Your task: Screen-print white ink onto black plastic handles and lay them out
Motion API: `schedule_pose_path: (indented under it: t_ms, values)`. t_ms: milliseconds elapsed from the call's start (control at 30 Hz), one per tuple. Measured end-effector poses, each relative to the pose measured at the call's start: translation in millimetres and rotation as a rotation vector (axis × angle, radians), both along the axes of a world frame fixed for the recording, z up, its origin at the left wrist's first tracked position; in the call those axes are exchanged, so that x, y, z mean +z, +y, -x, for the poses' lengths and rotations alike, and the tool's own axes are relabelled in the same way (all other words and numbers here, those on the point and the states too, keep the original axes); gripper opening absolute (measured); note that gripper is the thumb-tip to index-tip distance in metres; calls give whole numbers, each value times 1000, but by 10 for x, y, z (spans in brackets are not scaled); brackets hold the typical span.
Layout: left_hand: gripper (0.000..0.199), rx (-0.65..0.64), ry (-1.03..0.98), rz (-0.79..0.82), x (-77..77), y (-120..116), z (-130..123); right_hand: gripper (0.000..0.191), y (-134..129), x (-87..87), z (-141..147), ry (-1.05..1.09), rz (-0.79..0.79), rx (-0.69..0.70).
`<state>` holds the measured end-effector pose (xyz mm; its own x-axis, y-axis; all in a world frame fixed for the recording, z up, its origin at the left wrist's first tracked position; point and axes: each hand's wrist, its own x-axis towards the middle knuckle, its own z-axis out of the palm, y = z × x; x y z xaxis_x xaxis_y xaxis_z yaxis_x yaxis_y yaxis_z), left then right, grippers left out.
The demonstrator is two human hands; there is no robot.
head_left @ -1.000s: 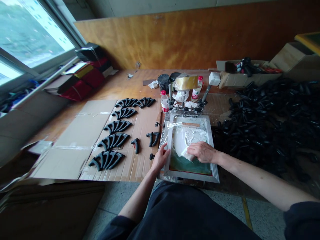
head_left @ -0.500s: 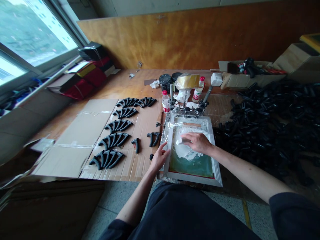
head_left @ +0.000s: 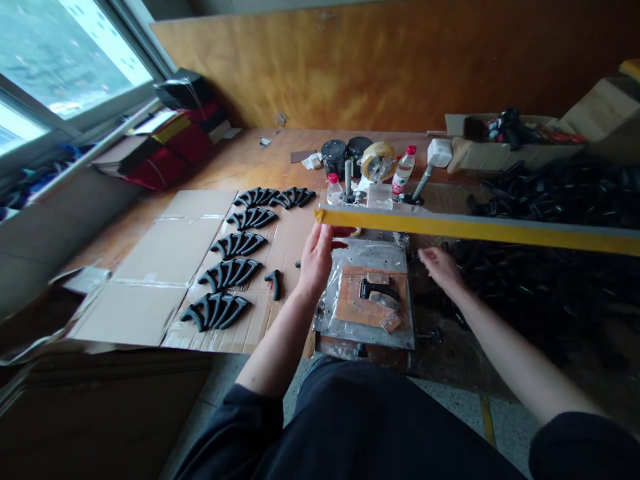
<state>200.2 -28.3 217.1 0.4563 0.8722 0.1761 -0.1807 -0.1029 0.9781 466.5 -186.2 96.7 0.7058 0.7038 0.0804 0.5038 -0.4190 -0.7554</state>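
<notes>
The screen-printing frame (head_left: 450,225) is tilted up and seen nearly edge-on as a long yellow and grey bar; its mesh is hidden. My left hand (head_left: 316,257) grips its left end, fingers reaching under the edge. Below lies a metal base plate (head_left: 333,323) with a wooden block (head_left: 347,303), on which a black curved handle (head_left: 383,291) rests. My right hand (head_left: 443,268) hovers right of the plate, below the frame, fingers loosely bent with nothing seen in them.
Rows of black handles (head_left: 230,275) lie on cardboard (head_left: 145,273) at left. A heap of black handles (head_left: 540,300) covers the right side. Behind the plate stand black tubs (head_left: 334,155), red-capped bottles (head_left: 404,172), a tape roll (head_left: 379,162) and clamp posts (head_left: 349,177).
The frame has swung up from lying flat, baring the plate and handle. My right hand has left the white squeegee-like tool and moved right. My left hand has risen with the frame.
</notes>
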Motion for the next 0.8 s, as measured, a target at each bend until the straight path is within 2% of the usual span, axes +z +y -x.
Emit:
schedule_pose_path:
  t_ms: [67,133,167,233,300,333,400,467,500,567,600,633,733,800]
  values:
    - [42,56,-18,49,-37,-49,-43,29,-23,-214,452,-150,153,300]
    - [45,63,29,161,-179,-226,-3,19,-21,-288,823,-336,272,439]
    - [48,3,94,252,-285,-355,41,15,-19,-276,961,-395,323,450]
    - [55,-219,266,482,-537,-655,149,10,-19,-187,1176,-437,381,407]
    - [59,-371,343,672,-787,-934,248,10,-20,-63,1380,-457,325,400]
    - [60,-375,326,728,-894,-1030,288,11,-19,-4,1489,-471,259,431]
    - [59,-275,271,758,-1060,-1078,371,12,-11,87,1678,-468,107,564]
    - [56,-146,322,687,-1174,-897,509,11,4,126,1732,-405,-13,689]
    - [54,-82,434,616,-1218,-731,617,10,11,122,1681,-369,-52,707]
    - [52,39,746,448,-1294,-303,912,11,11,66,1423,-327,-75,648]
    - [51,109,970,360,-1331,-74,1087,13,0,21,1243,-328,-63,586]
    - [50,164,1087,343,-1369,146,1264,15,-20,-31,1052,-337,-36,530]
    - [54,253,1322,326,-1497,641,1699,19,-128,-179,595,-358,58,439]
    - [56,259,1451,288,-1587,799,1837,20,-208,-238,471,-346,89,431]
